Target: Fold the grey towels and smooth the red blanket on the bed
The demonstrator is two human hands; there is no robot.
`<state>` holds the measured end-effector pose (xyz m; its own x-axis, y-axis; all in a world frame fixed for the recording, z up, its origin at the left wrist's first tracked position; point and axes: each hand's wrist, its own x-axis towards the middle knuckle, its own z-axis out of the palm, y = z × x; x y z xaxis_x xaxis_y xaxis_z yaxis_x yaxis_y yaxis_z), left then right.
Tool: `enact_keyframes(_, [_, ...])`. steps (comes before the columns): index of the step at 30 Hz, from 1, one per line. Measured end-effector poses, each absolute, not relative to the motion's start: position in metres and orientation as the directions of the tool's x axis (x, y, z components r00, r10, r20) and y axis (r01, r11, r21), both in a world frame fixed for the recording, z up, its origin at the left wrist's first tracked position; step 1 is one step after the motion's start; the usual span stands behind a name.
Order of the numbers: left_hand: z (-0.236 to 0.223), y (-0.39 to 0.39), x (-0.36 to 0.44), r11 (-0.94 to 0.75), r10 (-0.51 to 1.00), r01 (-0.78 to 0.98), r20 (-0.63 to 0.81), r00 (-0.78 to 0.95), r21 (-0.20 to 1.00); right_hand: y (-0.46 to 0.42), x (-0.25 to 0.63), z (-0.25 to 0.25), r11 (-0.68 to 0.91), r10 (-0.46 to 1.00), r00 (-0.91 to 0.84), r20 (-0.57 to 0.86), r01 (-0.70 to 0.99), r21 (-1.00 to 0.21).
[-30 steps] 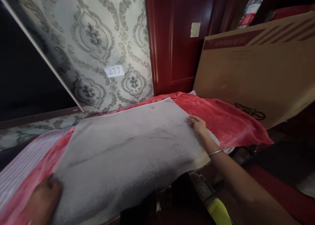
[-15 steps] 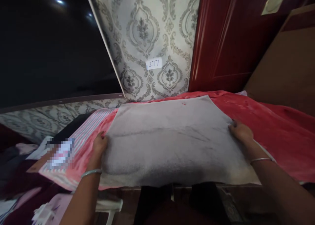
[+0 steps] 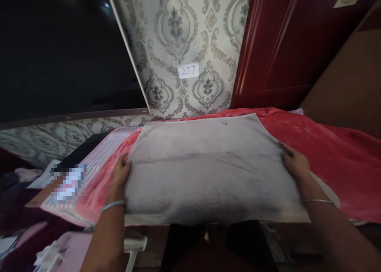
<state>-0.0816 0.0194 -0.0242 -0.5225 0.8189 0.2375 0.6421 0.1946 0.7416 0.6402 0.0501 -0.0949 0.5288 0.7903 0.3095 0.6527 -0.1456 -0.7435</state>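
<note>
Upper left: dark screen (image 3: pixel 59 58). Below it, left of frame: striped cloth (image 3: pixel 102 147). Next, left hand (image 3: pixel 120 172) with pale bangle, fingers curled at the left edge of the grey cloth (image 3: pixel 202 173); can't tell if it's pinching. Grey cloth spreads flat across center, dark smudges along its lower part, on red blanket (image 3: pixel 333 149). Card "277" (image 3: pixel 188 70) on wall above. Right hand (image 3: pixel 297 165) at cloth's right edge, grip unclear. Hands well apart. Cardboard (image 3: pixel 348 73) far right.
</note>
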Motion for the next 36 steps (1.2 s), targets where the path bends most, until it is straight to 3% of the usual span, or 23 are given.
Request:
enact_keyframes(4, [-0.021, 0.019, -0.088, 0.11, 0.891, 0.607, 0.192, -0.411, 0.787, 0.048, 0.638, -0.093, -0.019, 0.785, 0.515, 0.344, 0.574, -0.818])
enact_keyframes(7, [-0.018, 0.018, -0.086, 0.151, 0.892, 0.578, 0.142, -0.429, 0.802, 0.048, 0.64, -0.095, 0.04, 0.781, 0.506, 0.366, 0.545, -0.837])
enact_keyframes(12, [-0.019, 0.013, -0.081, 0.132, 0.844, 0.453, 0.14, -0.518, 0.882, 0.052, 0.641, -0.097, 0.034, 0.779, 0.447, 0.44, 0.671, -0.741])
enact_keyframes(17, [-0.018, 0.017, -0.086, 0.181, 0.866, 0.42, 0.059, -0.497, 0.889, 0.055, 0.637, -0.097, 0.018, 0.748, 0.434, 0.502, 0.743, -0.669])
enact_keyframes(23, [-0.013, 0.015, -0.086, 0.177, 0.88, 0.518, 0.101, -0.463, 0.837, 0.055, 0.632, -0.095, 0.016, 0.685, 0.471, 0.556, 0.754, -0.657])
enact_keyframes(32, [-0.018, 0.006, -0.082, 0.019, 0.797, 0.192, 0.102, -0.596, 0.981, 0.05, 0.639, -0.098, 0.075, 0.619, 0.583, 0.527, 0.623, -0.778])
enact_keyframes(36, [-0.019, 0.004, -0.08, 0.02, 0.792, 0.348, 0.198, -0.577, 0.937, 0.05, 0.638, -0.098, 0.072, 0.618, 0.592, 0.517, 0.612, -0.787])
